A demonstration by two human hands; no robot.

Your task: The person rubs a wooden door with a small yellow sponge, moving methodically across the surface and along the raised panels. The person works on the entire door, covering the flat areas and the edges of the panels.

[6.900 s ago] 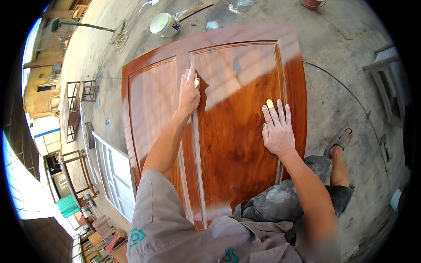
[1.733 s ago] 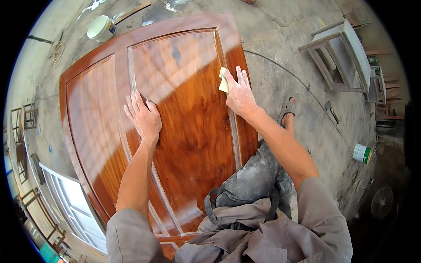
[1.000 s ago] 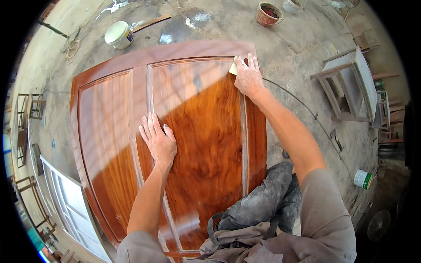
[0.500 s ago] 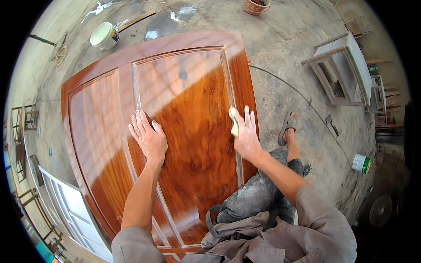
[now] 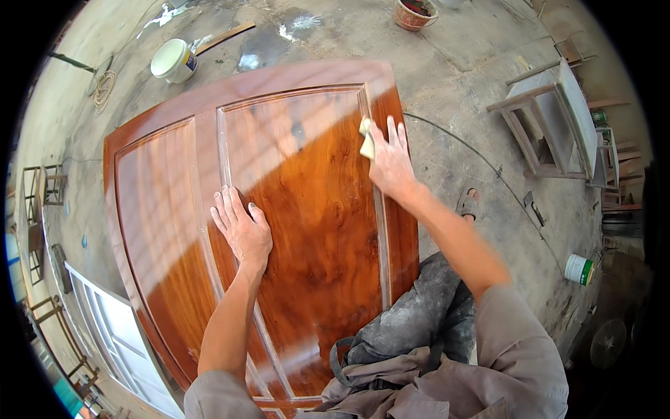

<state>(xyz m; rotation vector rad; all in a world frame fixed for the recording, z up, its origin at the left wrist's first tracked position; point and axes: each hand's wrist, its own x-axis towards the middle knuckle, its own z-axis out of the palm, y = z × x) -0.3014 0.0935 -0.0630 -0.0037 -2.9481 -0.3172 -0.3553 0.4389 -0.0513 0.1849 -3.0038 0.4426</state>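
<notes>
A glossy reddish-brown wooden door [image 5: 314,237] with recessed panels lies in front of me. My left hand [image 5: 241,232] rests on its middle upright, fingers stretched out and holding nothing. Between the thumb side and fingers of my right hand [image 5: 392,160] is a folded piece of pale yellow sandpaper [image 5: 367,138]. That hand presses it along the moulding at the right edge of the large panel, near the door's upper right. Two of its fingers stick out straight over the door's border. Whitish dust coats the fingers and lines the panel grooves.
On the concrete floor beyond stand a white bucket [image 5: 174,61] and a reddish pot [image 5: 414,14]. A grey wooden frame piece [image 5: 551,126] stands to the right, with a dark cable [image 5: 474,150] and a paint can [image 5: 578,269]. White panelled work [image 5: 118,335] lies at left.
My right hand has slid the sandpaper farther up along the panel's right moulding. My left hand stays flat on the upright. The foot at right has shifted, and the whole view moved slightly.
</notes>
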